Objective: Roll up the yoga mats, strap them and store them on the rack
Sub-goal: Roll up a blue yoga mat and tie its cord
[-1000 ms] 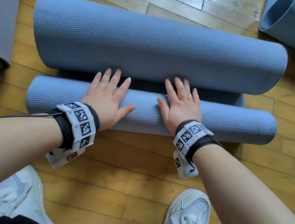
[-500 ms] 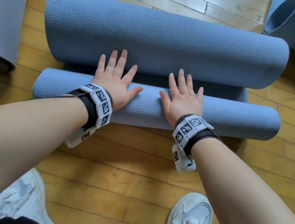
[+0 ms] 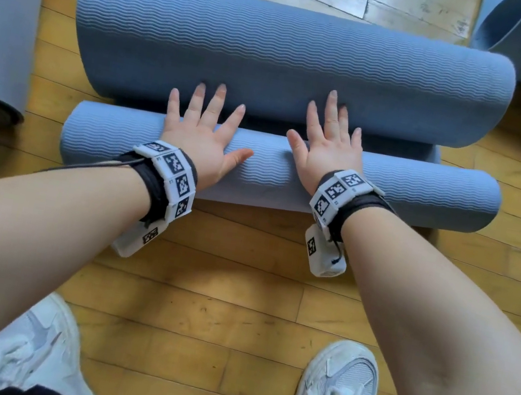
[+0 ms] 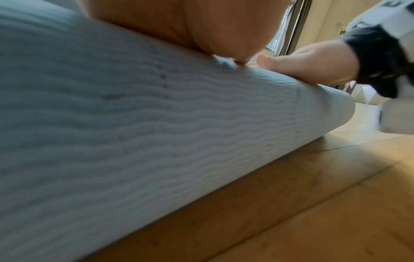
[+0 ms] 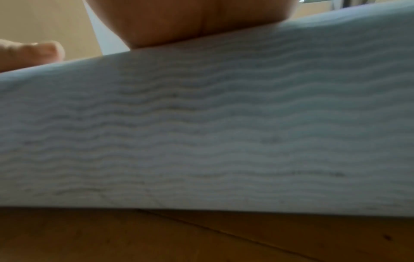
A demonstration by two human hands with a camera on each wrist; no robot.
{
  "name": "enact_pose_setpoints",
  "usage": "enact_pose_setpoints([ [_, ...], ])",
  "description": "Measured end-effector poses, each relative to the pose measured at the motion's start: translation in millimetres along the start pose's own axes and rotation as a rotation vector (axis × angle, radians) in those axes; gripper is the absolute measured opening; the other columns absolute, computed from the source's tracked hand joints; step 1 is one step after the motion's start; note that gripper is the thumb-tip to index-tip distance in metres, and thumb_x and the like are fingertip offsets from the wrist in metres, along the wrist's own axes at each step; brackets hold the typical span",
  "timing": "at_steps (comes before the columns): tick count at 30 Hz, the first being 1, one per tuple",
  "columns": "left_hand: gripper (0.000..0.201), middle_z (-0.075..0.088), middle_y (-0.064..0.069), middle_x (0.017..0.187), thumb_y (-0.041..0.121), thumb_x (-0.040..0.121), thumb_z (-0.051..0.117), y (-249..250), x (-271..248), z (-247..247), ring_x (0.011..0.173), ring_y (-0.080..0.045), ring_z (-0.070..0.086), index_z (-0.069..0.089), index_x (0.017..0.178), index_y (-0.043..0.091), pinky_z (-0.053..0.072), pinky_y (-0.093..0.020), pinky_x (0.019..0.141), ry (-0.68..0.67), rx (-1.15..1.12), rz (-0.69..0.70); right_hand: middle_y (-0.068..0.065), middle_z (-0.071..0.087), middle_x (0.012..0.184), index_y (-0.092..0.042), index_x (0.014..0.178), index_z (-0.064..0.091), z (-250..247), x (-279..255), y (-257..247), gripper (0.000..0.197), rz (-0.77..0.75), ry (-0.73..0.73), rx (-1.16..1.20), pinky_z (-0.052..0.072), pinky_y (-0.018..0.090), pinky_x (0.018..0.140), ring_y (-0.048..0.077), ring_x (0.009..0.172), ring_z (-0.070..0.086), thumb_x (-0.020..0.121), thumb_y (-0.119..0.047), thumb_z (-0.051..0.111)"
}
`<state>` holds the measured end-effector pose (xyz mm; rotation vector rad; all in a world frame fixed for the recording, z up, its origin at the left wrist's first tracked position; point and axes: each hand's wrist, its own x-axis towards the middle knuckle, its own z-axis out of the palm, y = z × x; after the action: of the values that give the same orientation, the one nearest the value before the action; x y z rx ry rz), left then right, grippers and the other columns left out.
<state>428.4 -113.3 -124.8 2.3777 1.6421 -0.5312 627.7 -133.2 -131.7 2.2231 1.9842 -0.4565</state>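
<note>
Left hand [image 3: 200,138] and right hand [image 3: 330,150], fingers straight and spread, press flat on the near roll [image 3: 426,195] of a blue, wavy-ribbed yoga mat [image 3: 289,66] on the wood floor [image 3: 197,308]. Three mats visible; two white shoes.

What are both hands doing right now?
Left hand: open, fingers straight, pressing on the mat roll.
Right hand: open, pressing the same roll.
</note>
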Motion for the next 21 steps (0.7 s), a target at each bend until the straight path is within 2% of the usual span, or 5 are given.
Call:
enact_pose_setpoints([
  [10,0.075,-0.02,-0.006,0.158,0.07,0.089,0.009,-4,26,-21,0.145,-0.032,-0.016,0.001,0.153,0.032,-0.008,-0.055,0.115,0.064,-0.021,-0.022,-0.003,-0.014,0.161,-0.031,0.154,0.003,-12,12,-2,0.063,0.003,-0.095,-0.05,-0.003,0.054,0.117,0.021,0.148,-0.013,0.098,-0.058,0.013],
  [13,0.089,-0.021,-0.007,0.158,0.081,0.079,0.016,-6,20,-19,0.146,-0.029,-0.015,-0.004,0.152,0.033,-0.007,-0.056,0.116,0.07,0.021,0.095,-0.003,-0.014,0.161,-0.03,0.154,0.006,-15,18,-3,0.064,0.027,-0.117,-0.058,-0.003,0.055,0.117,0.022,0.147,-0.014,0.098,-0.06,0.013],
  [15,0.108,-0.015,-0.01,0.159,0.088,0.068,0.035,-8,9,-7,0.147,-0.03,-0.006,-0.01,0.15,0.035,-0.002,-0.057,0.115,0.045,0.138,0.186,-0.003,-0.014,0.161,-0.031,0.154,0.007,-15,18,-4,0.063,0.024,-0.121,-0.047,-0.002,0.055,0.117,0.023,0.148,-0.013,0.098,-0.06,0.013],
  [17,0.119,0.004,-0.015,0.156,0.083,0.063,0.057,-8,2,3,0.142,-0.033,0.012,-0.01,0.15,0.036,0.007,-0.056,0.116,0.041,0.169,0.167,-0.002,-0.013,0.161,-0.031,0.154,0.008,-14,14,-5,0.064,0.015,-0.112,-0.024,-0.002,0.054,0.118,0.022,0.148,-0.012,0.097,-0.06,0.014],
  [21,0.115,0.028,-0.014,0.142,0.079,0.064,0.061,-6,7,0,0.124,-0.032,0.037,-0.004,0.149,0.036,0.03,-0.044,0.103,0.072,0.203,0.153,0.0,0.002,0.162,-0.032,0.153,0.005,-15,-1,7,0.083,-0.136,-0.091,-0.067,-0.003,0.052,0.118,0.021,0.148,-0.005,0.087,-0.074,0.029],
])
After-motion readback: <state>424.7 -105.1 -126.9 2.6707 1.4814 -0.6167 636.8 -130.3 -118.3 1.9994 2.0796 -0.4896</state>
